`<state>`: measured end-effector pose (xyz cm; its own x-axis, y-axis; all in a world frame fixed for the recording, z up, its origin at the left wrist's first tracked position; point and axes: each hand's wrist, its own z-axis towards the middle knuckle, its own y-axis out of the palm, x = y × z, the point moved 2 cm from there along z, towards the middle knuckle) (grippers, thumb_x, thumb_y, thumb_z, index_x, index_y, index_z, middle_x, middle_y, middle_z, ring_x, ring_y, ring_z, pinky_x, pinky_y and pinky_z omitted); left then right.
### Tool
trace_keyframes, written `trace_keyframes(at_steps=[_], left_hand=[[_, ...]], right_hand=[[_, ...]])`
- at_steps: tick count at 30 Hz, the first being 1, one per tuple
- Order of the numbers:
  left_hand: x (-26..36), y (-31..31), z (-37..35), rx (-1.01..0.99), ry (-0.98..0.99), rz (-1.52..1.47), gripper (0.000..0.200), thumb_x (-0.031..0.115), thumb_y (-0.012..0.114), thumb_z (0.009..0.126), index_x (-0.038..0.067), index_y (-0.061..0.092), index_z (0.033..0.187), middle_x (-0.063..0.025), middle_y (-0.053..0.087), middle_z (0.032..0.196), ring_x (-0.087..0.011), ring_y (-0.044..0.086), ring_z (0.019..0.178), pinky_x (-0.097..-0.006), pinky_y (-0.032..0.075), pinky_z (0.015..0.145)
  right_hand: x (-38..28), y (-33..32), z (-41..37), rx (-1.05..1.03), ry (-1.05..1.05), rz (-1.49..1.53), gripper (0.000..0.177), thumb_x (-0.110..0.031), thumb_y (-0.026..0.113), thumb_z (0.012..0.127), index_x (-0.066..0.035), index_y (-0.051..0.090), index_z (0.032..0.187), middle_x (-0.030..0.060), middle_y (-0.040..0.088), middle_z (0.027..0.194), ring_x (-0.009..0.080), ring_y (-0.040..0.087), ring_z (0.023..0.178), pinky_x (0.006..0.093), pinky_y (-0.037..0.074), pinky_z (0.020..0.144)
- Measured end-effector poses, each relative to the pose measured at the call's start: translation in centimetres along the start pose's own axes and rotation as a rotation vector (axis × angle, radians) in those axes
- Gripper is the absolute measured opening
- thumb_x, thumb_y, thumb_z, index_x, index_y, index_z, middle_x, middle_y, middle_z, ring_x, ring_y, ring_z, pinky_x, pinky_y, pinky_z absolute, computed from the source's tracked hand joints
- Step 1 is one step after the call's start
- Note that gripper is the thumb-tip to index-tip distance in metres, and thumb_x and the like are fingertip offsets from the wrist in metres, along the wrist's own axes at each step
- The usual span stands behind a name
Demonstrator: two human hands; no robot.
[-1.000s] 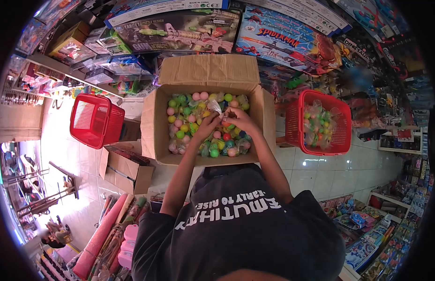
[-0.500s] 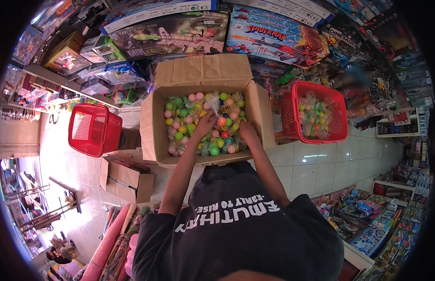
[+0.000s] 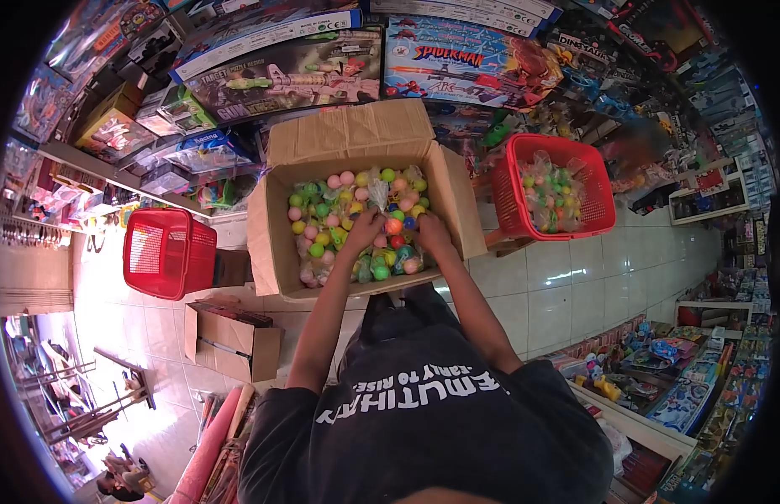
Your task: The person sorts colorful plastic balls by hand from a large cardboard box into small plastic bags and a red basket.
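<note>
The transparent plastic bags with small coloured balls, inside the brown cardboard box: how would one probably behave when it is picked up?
Such a transparent plastic bag would probably be floppy, as its film looks thin and crumpled. The small coloured balls look round, so they may shift inside it. Its shiny surface could be a little slippery.

I am seeing pink, green, yellow and orange balls point(image 3: 332, 220), a brown carton point(image 3: 348, 136) and red mesh-patterned baskets point(image 3: 513, 195); I am wearing a white-lettered black shirt point(image 3: 432, 445).
</note>
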<state>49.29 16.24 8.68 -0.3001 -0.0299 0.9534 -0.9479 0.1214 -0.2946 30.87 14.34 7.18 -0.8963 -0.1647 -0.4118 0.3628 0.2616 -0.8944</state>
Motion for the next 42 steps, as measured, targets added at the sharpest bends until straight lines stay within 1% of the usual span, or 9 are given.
trace_keyframes(at_steps=[4, 9, 13, 16, 18, 22, 32, 34, 42], left_hand=[[1.3, -0.2, -0.6, 0.013, 0.021, 0.005, 0.019, 0.018, 0.046, 0.084, -0.001, 0.051, 0.084, -0.0086, 0.053, 0.068, -0.0164, 0.050, 0.064, -0.0286, 0.041, 0.061], [6.0, 0.2, -3.4, 0.027, -0.110, -0.359, 0.025, 0.018, 0.042, 0.084, -0.001, 0.053, 0.097, -0.0037, 0.056, 0.089, -0.0139, 0.049, 0.080, -0.0267, 0.039, 0.073], [8.8, 2.1, -3.7, -0.058, -0.106, -0.453, 0.024, 0.016, 0.039, 0.086, 0.000, 0.054, 0.096, -0.0036, 0.054, 0.082, -0.0110, 0.048, 0.077, -0.0250, 0.039, 0.070], [11.1, 4.1, -3.7, -0.176, -0.175, -0.472, 0.026, 0.018, 0.039, 0.087, 0.000, 0.053, 0.098, -0.0034, 0.051, 0.080, -0.0109, 0.047, 0.079, -0.0246, 0.038, 0.073], [12.9, 5.8, -3.5, -0.152, -0.106, -0.474, 0.025, 0.018, 0.040, 0.087, 0.000, 0.052, 0.100, -0.0022, 0.048, 0.081, -0.0105, 0.046, 0.080, -0.0249, 0.037, 0.074], [14.6, 9.7, -1.6, -0.134, 0.040, -0.443, 0.014, 0.010, 0.047, 0.085, 0.000, 0.049, 0.095, -0.0008, 0.046, 0.082, -0.0087, 0.043, 0.078, -0.0232, 0.037, 0.071], [19.1, 20.6, 5.1, -0.126, 0.069, -0.380, 0.013, 0.012, 0.043, 0.088, 0.000, 0.047, 0.091, -0.0029, 0.045, 0.078, -0.0104, 0.042, 0.075, -0.0249, 0.036, 0.071], [19.3, 22.7, 6.3, -0.101, 0.062, -0.386, 0.014, 0.012, 0.042, 0.089, 0.000, 0.048, 0.091, -0.0037, 0.046, 0.079, -0.0107, 0.043, 0.076, -0.0252, 0.037, 0.072], [19.5, 26.5, 9.0, 0.067, -0.012, -0.310, 0.025, 0.013, 0.036, 0.091, -0.002, 0.052, 0.105, -0.0109, 0.054, 0.102, -0.0174, 0.049, 0.097, -0.0303, 0.036, 0.086]], right_hand=[[-2.7, -4.8, -2.1, 0.140, -0.045, 0.146, 0.022, -0.017, 0.068, 0.065, -0.003, 0.054, 0.075, 0.0136, 0.056, 0.078, 0.0325, 0.057, 0.078, 0.0423, 0.046, 0.066], [-4.4, -9.9, -5.4, 0.301, -0.105, 0.286, 0.020, -0.010, 0.066, 0.067, -0.002, 0.048, 0.071, 0.0115, 0.053, 0.068, 0.0290, 0.057, 0.069, 0.0381, 0.045, 0.059], [-3.1, -13.0, -7.4, 0.187, -0.120, 0.658, 0.018, -0.003, 0.061, 0.067, -0.003, 0.045, 0.075, 0.0083, 0.051, 0.070, 0.0257, 0.057, 0.068, 0.0338, 0.046, 0.060], [-3.0, -16.6, -9.4, 0.224, -0.047, 0.857, 0.020, 0.000, 0.059, 0.069, -0.002, 0.042, 0.080, 0.0057, 0.051, 0.071, 0.0175, 0.059, 0.072, 0.0296, 0.046, 0.060], [-1.9, -17.6, -9.9, 0.236, -0.014, 0.986, 0.016, -0.001, 0.058, 0.074, -0.003, 0.044, 0.081, 0.0010, 0.046, 0.077, 0.0041, 0.047, 0.071, 0.0180, 0.039, 0.058], [2.0, -17.9, -9.6, 0.400, -0.104, 0.949, 0.016, 0.000, 0.057, 0.074, -0.002, 0.048, 0.086, -0.0002, 0.047, 0.083, 0.0045, 0.047, 0.074, 0.0167, 0.039, 0.059], [15.1, -22.7, -7.3, 0.163, -0.003, 1.188, 0.018, -0.005, 0.062, 0.072, -0.001, 0.051, 0.085, 0.0022, 0.051, 0.070, 0.0073, 0.050, 0.069, 0.0212, 0.041, 0.061], [17.7, -24.6, -6.3, 0.208, -0.198, 0.830, 0.020, -0.007, 0.065, 0.071, -0.001, 0.049, 0.081, 0.0021, 0.049, 0.069, 0.0086, 0.047, 0.064, 0.0228, 0.039, 0.060], [28.4, -24.3, -1.9, 0.079, -0.086, 0.799, 0.020, -0.010, 0.065, 0.070, -0.002, 0.047, 0.075, 0.0049, 0.048, 0.064, 0.0122, 0.046, 0.059, 0.0253, 0.038, 0.056]])
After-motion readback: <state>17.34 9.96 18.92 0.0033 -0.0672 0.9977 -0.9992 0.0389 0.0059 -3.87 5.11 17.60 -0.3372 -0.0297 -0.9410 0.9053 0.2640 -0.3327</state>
